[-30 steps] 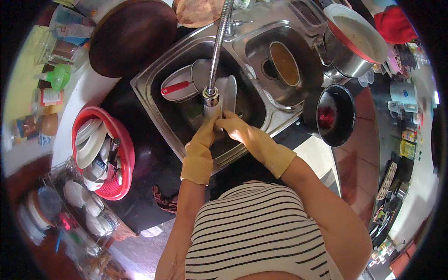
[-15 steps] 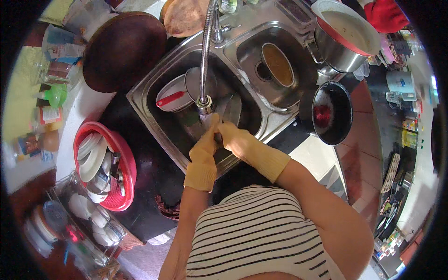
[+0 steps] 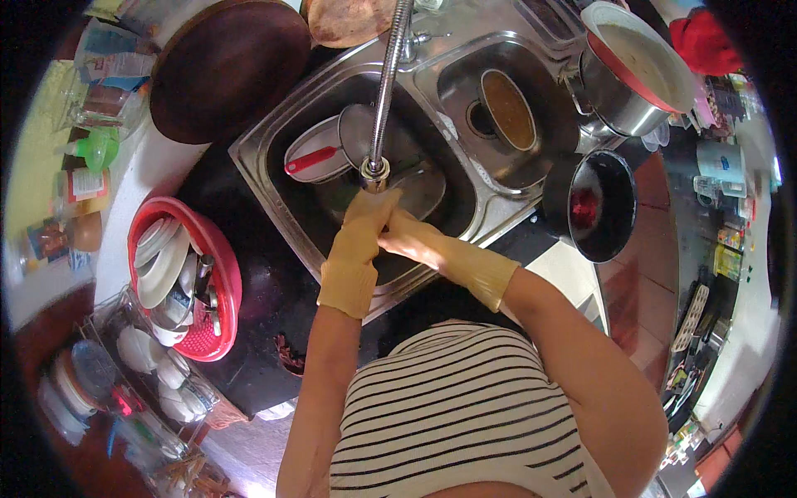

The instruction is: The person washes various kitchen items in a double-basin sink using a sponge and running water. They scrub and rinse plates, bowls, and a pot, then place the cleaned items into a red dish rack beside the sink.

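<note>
Gloved left hand [image 3: 365, 217] hides right hand [image 3: 404, 236] – under faucet [image 3: 378, 124]

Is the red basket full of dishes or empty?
Full: the red basket holds stacked white plates and other dishes.

Left of the sink [image 3: 274, 178] sits a basket [image 3: 224, 274] (plates [image 3: 162, 266] inside), right a pan [image 3: 602, 203].

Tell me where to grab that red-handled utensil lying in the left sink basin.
Probably by the red handle: it lies across the steel plate, pointing left, uncovered. Come from above on the basin's left side, clear of the faucet hose and the gloved hands to its right.
</note>
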`<state>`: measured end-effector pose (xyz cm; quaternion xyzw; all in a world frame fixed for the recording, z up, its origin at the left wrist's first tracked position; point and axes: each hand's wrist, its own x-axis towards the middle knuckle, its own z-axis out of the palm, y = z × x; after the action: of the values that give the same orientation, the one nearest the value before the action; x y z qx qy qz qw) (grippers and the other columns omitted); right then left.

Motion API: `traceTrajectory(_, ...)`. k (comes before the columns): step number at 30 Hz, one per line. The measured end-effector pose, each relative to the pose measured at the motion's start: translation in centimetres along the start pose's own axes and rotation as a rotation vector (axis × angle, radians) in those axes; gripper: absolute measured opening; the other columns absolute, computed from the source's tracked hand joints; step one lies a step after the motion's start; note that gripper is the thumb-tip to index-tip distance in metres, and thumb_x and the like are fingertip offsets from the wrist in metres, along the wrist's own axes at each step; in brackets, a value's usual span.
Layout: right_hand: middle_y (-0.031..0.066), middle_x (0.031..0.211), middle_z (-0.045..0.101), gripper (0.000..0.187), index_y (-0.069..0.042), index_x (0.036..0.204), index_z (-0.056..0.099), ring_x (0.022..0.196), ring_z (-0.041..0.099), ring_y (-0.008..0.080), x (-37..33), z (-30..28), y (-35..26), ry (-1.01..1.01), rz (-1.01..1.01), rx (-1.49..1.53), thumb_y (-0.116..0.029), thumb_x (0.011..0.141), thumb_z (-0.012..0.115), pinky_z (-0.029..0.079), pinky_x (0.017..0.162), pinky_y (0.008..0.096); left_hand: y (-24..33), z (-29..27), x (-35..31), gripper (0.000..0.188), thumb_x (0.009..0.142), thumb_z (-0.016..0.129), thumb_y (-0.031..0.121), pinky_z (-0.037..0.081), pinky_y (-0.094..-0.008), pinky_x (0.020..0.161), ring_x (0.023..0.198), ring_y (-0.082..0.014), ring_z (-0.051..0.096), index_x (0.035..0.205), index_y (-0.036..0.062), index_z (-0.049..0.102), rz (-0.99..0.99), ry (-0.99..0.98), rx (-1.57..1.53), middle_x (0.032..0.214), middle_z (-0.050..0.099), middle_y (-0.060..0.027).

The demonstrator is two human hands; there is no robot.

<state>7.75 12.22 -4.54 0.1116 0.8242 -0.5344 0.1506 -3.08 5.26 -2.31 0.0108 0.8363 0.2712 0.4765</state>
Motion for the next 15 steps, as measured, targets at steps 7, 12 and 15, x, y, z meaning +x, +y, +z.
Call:
traceTrajectory(7, 0.0182, 0.115, 0.07, 0.036, -0.008, 0.121, 0.069, 0.107, 0.066, 0.0348, 2.8, 3.1, 17.0, -0.165, 0.164, -0.493, -0.02, 0.087, 0.065, 0.051, 0.089, 0.042, 3.4, 2.5, 0.5, 0.064, 0.091, 0.054, 0.051, 0.046, -0.0469, 0.102, 0.123, -0.0425, 0.059, 0.129, -0.0002, 0.059, -0.094, 0.175, 0.13, 0.128, 0.062, -0.0299)
traceTrajectory(12, 0.0216, 0.106, 0.071, 0.042, -0.007, 0.124, 0.066, 0.101, 0.067, 0.0376, 0.0, -1.3, 2.4, -0.228, -0.014, -0.255, -0.009, 0.082, 0.064, 0.052, 0.082, 0.0399, -0.8, 1.7, 2.4, 0.072, 0.089, 0.057, 0.059, 0.045, -0.0499, 0.103, 0.123, -0.0457, 0.057, 0.134, 0.003, 0.056, -0.168, 0.192, 0.051, 0.13, 0.061, -0.0288)
traceTrajectory(15, 0.0213, 0.107, 0.071, 0.04, -0.01, 0.121, 0.069, 0.1, 0.067, 0.0409, 0.7, -0.2, 6.7, -0.307, 0.137, -0.535, -0.008, 0.081, 0.063, 0.054, 0.081, 0.0435, -2.3, 3.7, 4.9, 0.059, 0.093, 0.05, 0.049, 0.048, -0.0511, 0.1, 0.121, -0.046, 0.059, 0.134, 0.0072, 0.057, 0.036, 0.068, 0.195, 0.129, 0.061, -0.0301)
